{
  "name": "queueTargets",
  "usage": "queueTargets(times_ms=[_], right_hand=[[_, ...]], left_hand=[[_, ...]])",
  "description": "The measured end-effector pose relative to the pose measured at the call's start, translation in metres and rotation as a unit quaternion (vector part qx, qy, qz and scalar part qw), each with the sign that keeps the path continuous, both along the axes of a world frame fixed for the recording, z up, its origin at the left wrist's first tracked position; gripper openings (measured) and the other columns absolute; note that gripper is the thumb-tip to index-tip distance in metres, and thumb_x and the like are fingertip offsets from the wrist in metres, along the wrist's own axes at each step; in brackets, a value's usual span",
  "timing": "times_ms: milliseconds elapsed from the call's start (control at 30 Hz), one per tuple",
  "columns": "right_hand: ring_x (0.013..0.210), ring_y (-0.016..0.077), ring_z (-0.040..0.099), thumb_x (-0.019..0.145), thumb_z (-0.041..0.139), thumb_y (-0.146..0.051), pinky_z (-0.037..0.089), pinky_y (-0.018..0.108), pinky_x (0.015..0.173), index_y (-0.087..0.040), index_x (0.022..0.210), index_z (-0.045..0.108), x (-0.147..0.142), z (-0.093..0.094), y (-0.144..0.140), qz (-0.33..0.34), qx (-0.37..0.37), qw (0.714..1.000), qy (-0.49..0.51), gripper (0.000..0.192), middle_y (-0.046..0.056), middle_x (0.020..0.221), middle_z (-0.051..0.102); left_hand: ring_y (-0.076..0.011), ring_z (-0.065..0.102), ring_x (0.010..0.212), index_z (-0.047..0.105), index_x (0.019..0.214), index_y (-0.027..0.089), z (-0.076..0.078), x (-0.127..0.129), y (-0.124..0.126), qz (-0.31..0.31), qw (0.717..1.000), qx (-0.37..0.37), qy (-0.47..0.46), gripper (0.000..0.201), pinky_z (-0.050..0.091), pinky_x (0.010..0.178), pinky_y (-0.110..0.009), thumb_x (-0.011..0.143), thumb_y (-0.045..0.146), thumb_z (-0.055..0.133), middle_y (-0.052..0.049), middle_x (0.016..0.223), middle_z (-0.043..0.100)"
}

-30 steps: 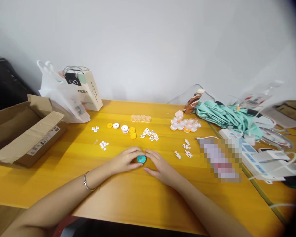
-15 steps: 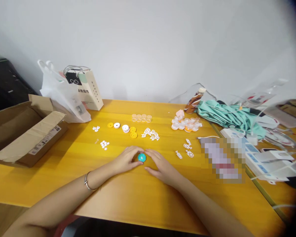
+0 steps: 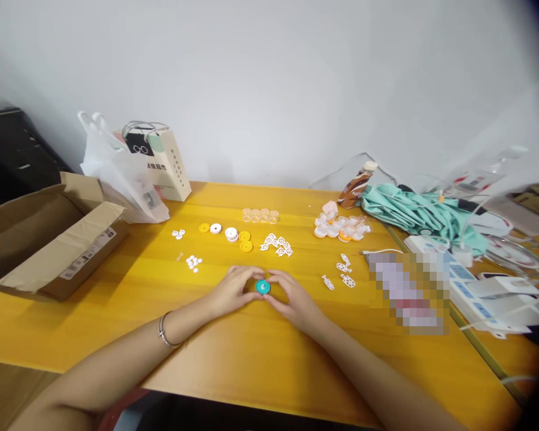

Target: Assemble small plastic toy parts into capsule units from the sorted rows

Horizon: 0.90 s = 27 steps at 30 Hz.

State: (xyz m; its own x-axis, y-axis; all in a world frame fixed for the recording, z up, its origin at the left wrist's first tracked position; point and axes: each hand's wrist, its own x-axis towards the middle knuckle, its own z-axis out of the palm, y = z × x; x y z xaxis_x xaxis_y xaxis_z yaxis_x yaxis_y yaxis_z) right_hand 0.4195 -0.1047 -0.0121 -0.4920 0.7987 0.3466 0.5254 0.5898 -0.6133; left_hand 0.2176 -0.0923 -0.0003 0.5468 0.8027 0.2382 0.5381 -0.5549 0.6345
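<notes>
A small teal disc [image 3: 263,287] lies on the yellow table [image 3: 233,359], pinched between the fingertips of both hands. My left hand [image 3: 231,291], with a bracelet at its wrist, grips the disc from the left. My right hand [image 3: 294,301] grips it from the right. Beyond the hands lie yellow and white discs [image 3: 233,233], tiny white round pieces [image 3: 192,262], white perforated pieces [image 3: 276,244] and a row of clear small cups [image 3: 260,215].
An open cardboard box [image 3: 49,239] sits at the left, with a white plastic bag [image 3: 117,173] and a paper bag [image 3: 168,164] behind it. At the right are orange-white capsules [image 3: 341,227], a bottle [image 3: 354,185], teal cloth [image 3: 413,212], a power strip [image 3: 471,287] and cables.
Both hands closed in more tightly around the teal disc, the right thumb coming in under it. The view shifted slightly.
</notes>
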Motion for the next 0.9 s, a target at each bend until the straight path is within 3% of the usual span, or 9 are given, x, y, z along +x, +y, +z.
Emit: queueTargets(times_ms=[133,333,467,567,667,767,900], right_hand=[[0.100,0.0207,0.058,0.080,0.056,-0.026,0.047,0.038,0.087,-0.022,0.102,0.051,-0.005,-0.003,0.003,-0.005,-0.011,0.999,0.031,0.023,0.007,0.105,0.062],[0.098,0.0211,0.059,0.081,0.054,-0.026,0.047,0.039,0.087,-0.022,0.103,0.052,-0.005,-0.006,0.004,-0.011,-0.006,1.000,0.020,0.022,0.007,0.104,0.063],[0.098,0.0213,0.059,0.083,0.052,-0.028,0.047,0.039,0.088,-0.022,0.105,0.053,-0.004,-0.004,0.003,-0.009,-0.009,1.000,0.005,0.023,0.007,0.104,0.063],[0.102,0.0225,0.057,0.082,0.054,-0.030,0.046,0.041,0.090,-0.021,0.109,0.052,-0.004,-0.004,0.001,-0.019,-0.008,1.000,-0.001,0.029,0.009,0.109,0.062],[0.107,0.0241,0.056,0.079,0.058,-0.033,0.046,0.042,0.091,-0.020,0.116,0.048,-0.003,-0.004,0.000,-0.027,-0.006,1.000,-0.003,0.041,0.010,0.114,0.060],[0.107,0.0244,0.056,0.078,0.060,-0.034,0.046,0.043,0.091,-0.021,0.118,0.047,-0.003,-0.005,0.001,-0.024,-0.008,1.000,-0.003,0.044,0.011,0.114,0.060],[0.107,0.0244,0.056,0.077,0.061,-0.034,0.046,0.043,0.091,-0.022,0.117,0.047,-0.002,-0.005,0.001,-0.022,-0.010,1.000,-0.003,0.044,0.010,0.114,0.060]], left_hand=[[-0.0209,0.056,0.101,0.050,0.111,0.021,0.002,0.001,-0.002,-0.007,1.000,0.004,0.002,0.038,0.038,0.090,-0.037,0.077,0.032,0.063,-0.007,0.112,0.062],[-0.0216,0.053,0.106,0.045,0.120,0.022,0.004,-0.004,-0.003,-0.008,1.000,0.015,0.016,0.045,0.040,0.091,-0.038,0.079,0.034,0.061,-0.008,0.118,0.058],[-0.0218,0.050,0.111,0.044,0.123,0.023,0.023,-0.022,0.008,0.003,0.997,0.062,0.051,0.044,0.036,0.096,-0.040,0.082,0.035,0.055,-0.007,0.121,0.057],[-0.0209,0.057,0.099,0.057,0.105,0.021,0.048,-0.059,0.026,0.030,0.992,0.075,0.099,0.025,0.041,0.089,-0.036,0.084,0.034,0.050,-0.006,0.107,0.063],[-0.0187,0.061,0.080,0.061,0.086,0.018,0.064,-0.115,0.045,0.134,0.979,0.017,0.155,0.020,0.045,0.073,-0.029,0.081,0.034,0.050,-0.004,0.088,0.067],[-0.0192,0.061,0.073,0.061,0.078,0.018,0.062,-0.171,0.058,0.211,0.948,-0.069,0.227,0.021,0.044,0.067,-0.026,0.072,0.038,0.055,-0.002,0.079,0.067],[-0.0187,0.061,0.072,0.064,0.074,0.019,0.050,-0.203,0.065,0.177,0.933,-0.181,0.256,0.025,0.043,0.062,-0.022,0.064,0.041,0.059,0.000,0.075,0.068]])
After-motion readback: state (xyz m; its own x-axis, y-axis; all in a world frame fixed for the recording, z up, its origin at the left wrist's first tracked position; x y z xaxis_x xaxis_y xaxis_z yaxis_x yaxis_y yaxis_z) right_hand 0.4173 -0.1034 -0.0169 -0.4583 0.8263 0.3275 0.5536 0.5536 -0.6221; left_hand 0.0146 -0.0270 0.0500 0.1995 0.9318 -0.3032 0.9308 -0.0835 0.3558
